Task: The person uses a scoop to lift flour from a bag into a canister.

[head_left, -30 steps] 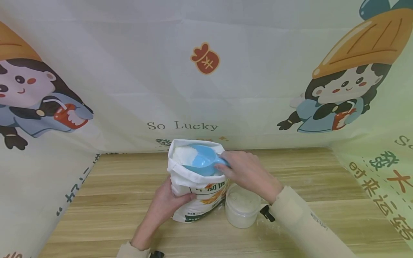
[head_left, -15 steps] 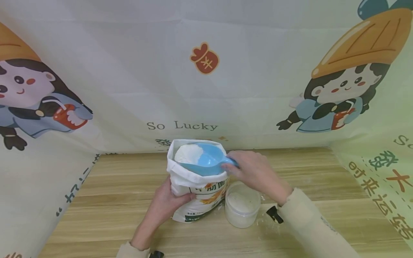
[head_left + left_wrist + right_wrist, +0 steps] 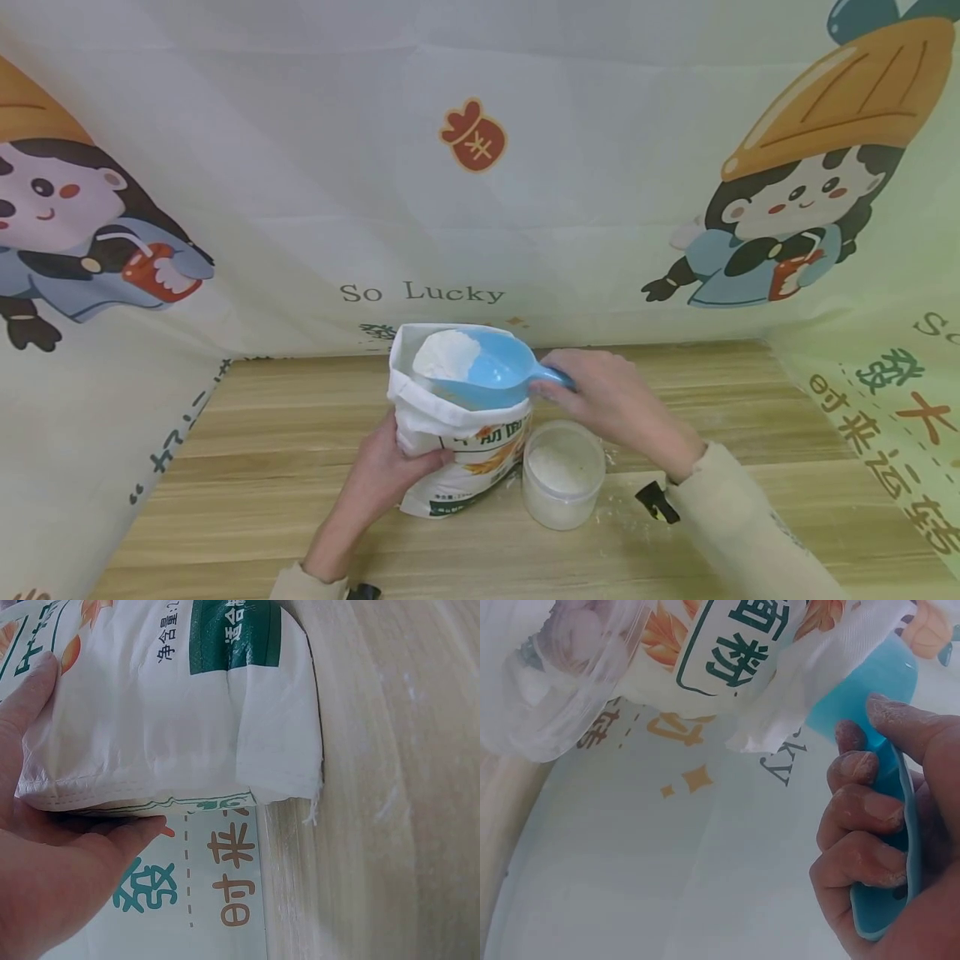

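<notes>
Across the bench [image 3: 285, 433] we count one bag [image 3: 487, 462], one jar [image 3: 564, 496] and one scoop [image 3: 504, 362].

Our left hand [image 3: 390, 462] grips the bag's eight o'clock side; our right hand [image 3: 600, 392] clasps the scoop, heaped with powder [image 3: 447, 355], at the bag's rim [image 3: 435, 410]. The jar stands at four o'clock from the bag. Snagging that rim or tilting the scoop could, we judge, spill powder.

Soft, diffuse light fills the head view, tinting the fabric backdrop [image 3: 600, 125] yellow-green at right; wide-angle stretch distorts the printed cartoon figures [image 3: 795, 217] near the edges. Both wrist views are cooler, the tabletop [image 3: 382, 847] grain looking soft in the left.
</notes>
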Motion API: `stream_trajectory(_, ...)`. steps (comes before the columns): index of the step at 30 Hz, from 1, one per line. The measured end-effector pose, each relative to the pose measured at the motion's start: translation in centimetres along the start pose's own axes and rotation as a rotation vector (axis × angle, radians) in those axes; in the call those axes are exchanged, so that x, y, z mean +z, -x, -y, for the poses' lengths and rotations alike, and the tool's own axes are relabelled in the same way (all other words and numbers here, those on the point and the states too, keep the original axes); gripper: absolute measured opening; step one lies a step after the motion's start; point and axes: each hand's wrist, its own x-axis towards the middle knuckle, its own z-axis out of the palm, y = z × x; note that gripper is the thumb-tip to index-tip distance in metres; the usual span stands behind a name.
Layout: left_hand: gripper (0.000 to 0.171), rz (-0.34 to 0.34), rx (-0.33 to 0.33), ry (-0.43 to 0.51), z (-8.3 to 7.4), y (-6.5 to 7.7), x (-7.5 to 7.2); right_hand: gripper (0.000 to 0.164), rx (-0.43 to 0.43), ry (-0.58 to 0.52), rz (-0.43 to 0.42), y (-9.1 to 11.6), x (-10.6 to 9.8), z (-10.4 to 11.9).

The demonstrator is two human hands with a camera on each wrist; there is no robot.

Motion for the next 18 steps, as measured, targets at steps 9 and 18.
stream_trajectory(9, 0.072, -0.003, 0.005, -0.011, -0.1, 0.0, 0.0, 0.015, -0.018, -0.052, -0.039, 0.6, -0.7, -0.2)
stream_trajectory(18, 0.073, -0.002, 0.007, -0.023, 0.0, 0.0, 0.0, 0.012, -0.002, -0.061, -0.071, 1.5, -2.2, -0.6)
